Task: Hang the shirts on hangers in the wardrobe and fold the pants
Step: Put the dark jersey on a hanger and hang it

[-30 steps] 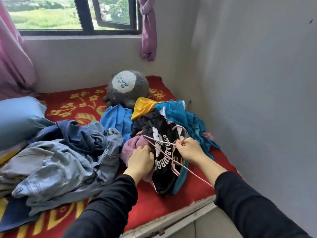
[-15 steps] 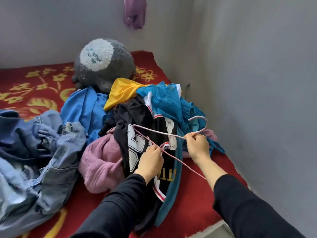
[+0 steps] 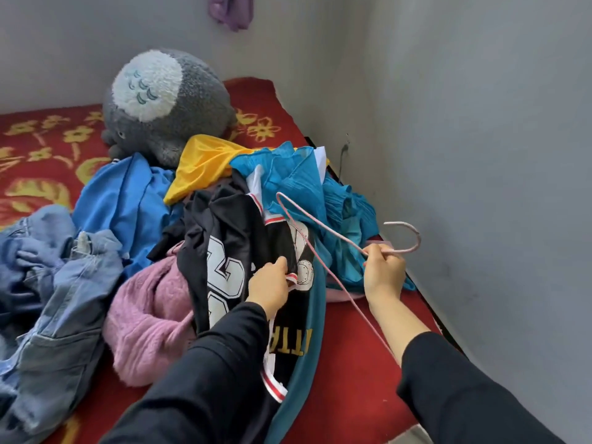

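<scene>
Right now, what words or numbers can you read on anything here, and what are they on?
"ITA": yellow letters on the black jersey, partly hidden by a sleeve.
Big white number on that jersey: too creased to read surely.
No other text shows.

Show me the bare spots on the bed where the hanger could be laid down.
Bare blanket between the black jersey and the wall; more left of the plush toy, behind the jeans. The middle is crowded with piled clothes.
</scene>
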`<state>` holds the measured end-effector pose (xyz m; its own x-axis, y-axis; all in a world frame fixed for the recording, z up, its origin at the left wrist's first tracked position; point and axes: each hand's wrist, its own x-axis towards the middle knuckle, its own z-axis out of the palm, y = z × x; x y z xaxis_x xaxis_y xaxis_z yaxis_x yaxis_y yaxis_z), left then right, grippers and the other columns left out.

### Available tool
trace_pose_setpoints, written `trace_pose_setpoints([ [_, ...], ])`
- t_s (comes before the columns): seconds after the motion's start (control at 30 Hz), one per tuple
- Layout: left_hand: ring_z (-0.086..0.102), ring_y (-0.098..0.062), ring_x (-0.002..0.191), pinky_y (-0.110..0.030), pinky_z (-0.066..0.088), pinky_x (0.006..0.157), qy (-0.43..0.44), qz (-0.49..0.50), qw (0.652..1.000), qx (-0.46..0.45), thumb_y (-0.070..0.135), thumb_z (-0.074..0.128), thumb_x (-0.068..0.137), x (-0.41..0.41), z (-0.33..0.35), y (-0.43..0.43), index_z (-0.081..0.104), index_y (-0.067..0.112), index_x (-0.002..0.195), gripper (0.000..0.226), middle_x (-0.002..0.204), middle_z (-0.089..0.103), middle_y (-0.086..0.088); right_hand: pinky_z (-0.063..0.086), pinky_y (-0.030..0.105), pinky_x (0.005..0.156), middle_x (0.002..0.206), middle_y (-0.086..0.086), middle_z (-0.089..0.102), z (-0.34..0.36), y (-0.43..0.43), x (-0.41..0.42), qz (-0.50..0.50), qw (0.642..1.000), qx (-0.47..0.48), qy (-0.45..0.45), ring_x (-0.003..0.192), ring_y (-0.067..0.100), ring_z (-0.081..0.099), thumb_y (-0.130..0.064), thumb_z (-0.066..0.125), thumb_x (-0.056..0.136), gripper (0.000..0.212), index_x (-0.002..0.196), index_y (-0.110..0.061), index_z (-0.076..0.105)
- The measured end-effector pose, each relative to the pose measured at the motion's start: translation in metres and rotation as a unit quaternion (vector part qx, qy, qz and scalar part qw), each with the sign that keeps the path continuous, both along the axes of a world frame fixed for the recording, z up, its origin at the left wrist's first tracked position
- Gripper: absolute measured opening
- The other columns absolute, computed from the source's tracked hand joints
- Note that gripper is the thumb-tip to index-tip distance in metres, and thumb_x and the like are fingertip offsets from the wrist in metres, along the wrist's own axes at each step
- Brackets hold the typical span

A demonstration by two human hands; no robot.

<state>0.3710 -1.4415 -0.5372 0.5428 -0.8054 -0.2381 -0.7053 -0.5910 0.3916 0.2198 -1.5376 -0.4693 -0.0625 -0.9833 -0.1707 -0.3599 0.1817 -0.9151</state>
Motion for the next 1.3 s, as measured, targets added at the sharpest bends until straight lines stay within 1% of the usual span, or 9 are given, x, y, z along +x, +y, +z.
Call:
trace_pose_setpoints([
  [0.17, 0.061, -0.035, 0.085, -0.031, 0.039, 0.065, 0.155, 0.097, 0.975, -0.125, 0.017, 0.055, 0.087, 0.017, 0.078, 0.005, 0.052, 0.018, 0.09, 0.005, 0.071, 0.057, -0.004, 0.04, 0.036, 0.062, 0.06, 0.005, 0.053, 0.043, 0.003, 0.018, 0.032, 0.999, 0.021, -0.028, 0.063, 0.025, 0.049, -0.013, 0.051, 0.085, 0.019, 0.071, -0.002, 0.056],
  [0.33, 0.049, -0.012, 0.039, -0.019, 0.041, 0.039, 0.231, 0.117, 0.95, -0.175, 0.001, 0.04, 0.075, 0.042, 0.195, 0.027, 0.071, 0.026, 0.092, 0.043, 0.058, 0.058, 0.004, 0.038, 0.033, 0.061, 0.058, 0.003, 0.054, 0.117, 0.019, 0.044, 0.106, 0.992, 0.019, -0.059, 0.06, 0.022, 0.048, -0.016, 0.055, 0.084, 0.026, 0.058, -0.011, 0.05],
  [0.43, 0.047, -0.007, 0.038, -0.019, 0.044, 0.04, 0.237, 0.125, 0.946, -0.184, -0.001, 0.043, 0.076, 0.059, 0.264, 0.048, 0.077, 0.019, 0.087, 0.041, 0.046, 0.055, 0.008, 0.036, 0.03, 0.058, 0.058, 0.001, 0.053, 0.175, 0.03, 0.061, 0.156, 0.985, -0.001, -0.076, 0.058, 0.02, 0.047, -0.017, 0.057, 0.083, 0.03, 0.055, -0.014, 0.05],
  [0.63, 0.064, -0.016, 0.051, -0.029, 0.055, 0.05, 0.218, 0.174, 0.933, -0.229, 0.009, 0.07, 0.073, 0.087, 0.37, 0.094, 0.072, -0.008, 0.082, 0.019, 0.062, 0.064, -0.01, 0.032, 0.034, 0.054, 0.052, 0.004, 0.043, 0.289, 0.056, 0.102, 0.222, 0.961, -0.077, -0.146, 0.05, 0.016, 0.035, -0.019, 0.064, 0.08, 0.039, 0.049, -0.001, 0.05],
  [0.7, 0.065, -0.017, 0.05, -0.027, 0.055, 0.05, 0.224, 0.175, 0.925, -0.254, 0.011, 0.072, 0.075, 0.092, 0.397, 0.11, 0.072, -0.003, 0.073, 0.014, 0.061, 0.066, -0.01, 0.036, 0.033, 0.054, 0.05, 0.006, 0.05, 0.323, 0.068, 0.113, 0.233, 0.951, -0.102, -0.179, 0.05, 0.014, 0.042, -0.018, 0.065, 0.078, 0.034, 0.057, 0.008, 0.061],
  [0.83, 0.055, -0.013, 0.046, -0.022, 0.048, 0.048, 0.178, 0.209, 0.902, -0.334, 0.013, 0.066, 0.08, 0.103, 0.445, 0.133, 0.07, 0.011, 0.067, 0.014, 0.055, 0.06, -0.002, 0.032, 0.024, 0.047, 0.04, -0.007, 0.051, 0.383, 0.087, 0.13, 0.247, 0.927, -0.087, -0.268, 0.039, 0.006, 0.042, -0.017, 0.062, 0.08, 0.025, 0.06, -0.007, 0.07],
  [1.03, 0.056, -0.003, 0.035, -0.014, 0.042, 0.036, 0.114, 0.245, 0.893, -0.359, 0.01, 0.057, 0.086, 0.121, 0.498, 0.167, 0.067, 0.009, 0.068, 0.02, 0.052, 0.062, 0.0, 0.033, 0.026, 0.054, 0.046, -0.011, 0.052, 0.446, 0.104, 0.148, 0.264, 0.899, -0.119, -0.328, 0.054, 0.011, 0.044, -0.021, 0.055, 0.088, 0.027, 0.071, -0.009, 0.072],
  [1.2, 0.071, -0.026, 0.067, -0.035, 0.061, 0.065, 0.141, 0.295, 0.874, -0.358, 0.023, 0.058, 0.088, 0.139, 0.505, 0.193, 0.069, 0.003, 0.078, 0.025, 0.077, 0.071, -0.014, 0.026, 0.018, 0.036, 0.048, -0.005, 0.041, 0.479, 0.123, 0.157, 0.273, 0.862, -0.063, -0.422, 0.039, 0.006, 0.033, -0.016, 0.052, 0.089, 0.025, 0.068, -0.01, 0.065],
  [1.3, 0.072, -0.025, 0.066, -0.034, 0.061, 0.061, 0.164, 0.293, 0.861, -0.382, 0.027, 0.058, 0.087, 0.143, 0.507, 0.203, 0.067, 0.007, 0.076, 0.025, 0.076, 0.071, -0.011, 0.022, 0.018, 0.036, 0.052, -0.003, 0.038, 0.49, 0.135, 0.164, 0.276, 0.826, 0.014, -0.492, 0.039, 0.007, 0.029, -0.012, 0.049, 0.089, 0.022, 0.073, -0.006, 0.062],
])
